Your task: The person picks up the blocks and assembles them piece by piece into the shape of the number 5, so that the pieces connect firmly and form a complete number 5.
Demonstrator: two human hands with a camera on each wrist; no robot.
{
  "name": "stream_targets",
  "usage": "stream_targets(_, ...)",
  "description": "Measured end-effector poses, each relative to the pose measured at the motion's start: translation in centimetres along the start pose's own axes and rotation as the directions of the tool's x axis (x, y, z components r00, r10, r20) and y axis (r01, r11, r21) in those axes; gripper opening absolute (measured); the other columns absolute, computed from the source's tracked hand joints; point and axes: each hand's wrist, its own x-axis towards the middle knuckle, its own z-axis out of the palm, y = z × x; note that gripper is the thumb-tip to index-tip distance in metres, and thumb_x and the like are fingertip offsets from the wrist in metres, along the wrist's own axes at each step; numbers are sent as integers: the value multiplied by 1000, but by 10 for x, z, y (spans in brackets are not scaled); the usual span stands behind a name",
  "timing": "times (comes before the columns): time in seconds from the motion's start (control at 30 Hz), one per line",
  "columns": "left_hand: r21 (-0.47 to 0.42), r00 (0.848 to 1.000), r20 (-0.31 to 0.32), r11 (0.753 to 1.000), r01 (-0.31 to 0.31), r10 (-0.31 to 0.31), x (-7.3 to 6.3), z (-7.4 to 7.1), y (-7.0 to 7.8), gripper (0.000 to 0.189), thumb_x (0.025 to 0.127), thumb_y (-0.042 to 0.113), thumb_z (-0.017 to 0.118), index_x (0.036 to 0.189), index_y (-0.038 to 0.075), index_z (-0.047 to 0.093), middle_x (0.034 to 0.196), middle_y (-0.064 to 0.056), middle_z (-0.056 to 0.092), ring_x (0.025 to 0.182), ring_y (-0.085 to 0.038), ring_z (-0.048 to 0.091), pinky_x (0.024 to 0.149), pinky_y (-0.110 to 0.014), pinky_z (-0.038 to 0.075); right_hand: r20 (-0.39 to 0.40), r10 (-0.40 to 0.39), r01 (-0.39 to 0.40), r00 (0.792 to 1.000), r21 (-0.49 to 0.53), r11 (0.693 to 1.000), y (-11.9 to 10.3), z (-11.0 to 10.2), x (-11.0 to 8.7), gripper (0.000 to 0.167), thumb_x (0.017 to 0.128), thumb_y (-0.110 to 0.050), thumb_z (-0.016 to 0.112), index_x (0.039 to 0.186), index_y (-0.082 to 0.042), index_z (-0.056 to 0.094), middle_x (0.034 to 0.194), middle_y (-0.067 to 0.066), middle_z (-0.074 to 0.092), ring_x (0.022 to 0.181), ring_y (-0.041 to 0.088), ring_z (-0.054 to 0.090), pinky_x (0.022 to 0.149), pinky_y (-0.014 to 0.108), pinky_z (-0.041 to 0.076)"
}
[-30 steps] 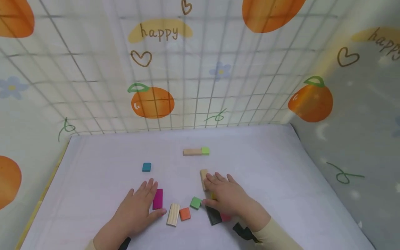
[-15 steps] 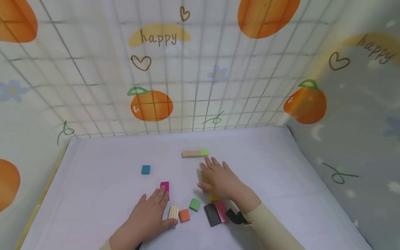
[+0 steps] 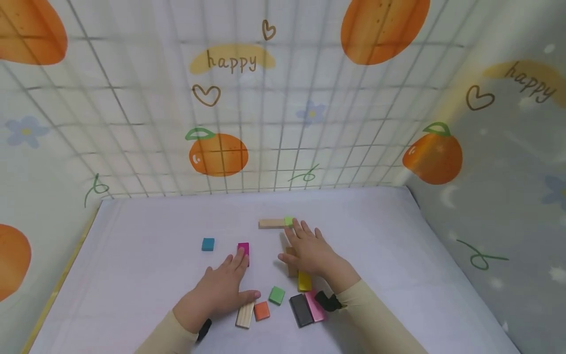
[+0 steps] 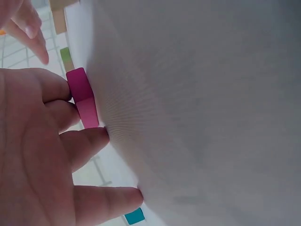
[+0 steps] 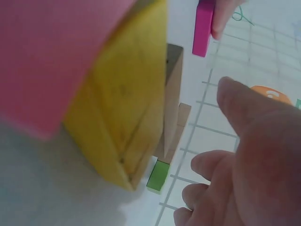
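Note:
My left hand (image 3: 216, 292) lies with its fingers extended, fingertips resting on a magenta block (image 3: 243, 247). In the left wrist view, the magenta block (image 4: 81, 84) sits right at those fingers. My right hand (image 3: 317, 256) is spread over a plain wooden block (image 3: 292, 270), partly hiding it. Its fingertips reach the light green block (image 3: 289, 221) that abuts a long wooden block (image 3: 271, 224). Just below the palm shows a yellow block (image 3: 304, 282). A black block (image 3: 301, 310) and a pink block (image 3: 316, 307) lie side by side near the right wrist.
A striped wooden block (image 3: 244, 316) sits below the left thumb, beside an orange block (image 3: 262, 310). A green block (image 3: 276, 295) lies between the hands, and a blue block (image 3: 208, 244) at the left. Behind the white tabletop (image 3: 146, 255) hangs a printed curtain (image 3: 247, 103) over a grid.
My left hand has slid the magenta block forward and to the right. My right hand has moved forward, uncovering the black, pink and yellow blocks and reaching the light green one.

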Motion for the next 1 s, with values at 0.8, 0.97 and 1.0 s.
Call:
stream_targets(0.8, 128, 999, -37, 991, 27, -22, 54, -17, 10, 106, 81, 76, 62, 160, 13, 30, 169, -7, 20, 155, -37, 19, 119, -67, 21, 34, -12, 12, 999, 16, 1000, 0, -1, 16, 95, 90, -73, 53, 161, -16, 26, 171, 8, 12, 157, 35, 9, 122, 64, 14)
stream_targets(0.97, 143, 999, -40, 989, 23, -17, 60, -19, 8, 105, 82, 77, 61, 160, 14, 29, 170, -7, 18, 156, -37, 18, 120, -66, 21, 53, -10, 9, 999, 25, 1000, 1, 0, 18, 94, 90, -72, 54, 160, -15, 28, 170, 9, 16, 157, 36, 12, 121, 65, 16)
stream_targets(1.0, 144, 999, -40, 989, 21, -15, 61, -18, 8, 105, 82, 77, 61, 160, 14, 29, 170, -7, 18, 156, -37, 18, 120, -66, 20, 57, -9, 7, 998, 27, 1000, 1, 0, 18, 94, 90, -72, 54, 160, -15, 29, 170, 9, 16, 157, 36, 12, 121, 65, 16)
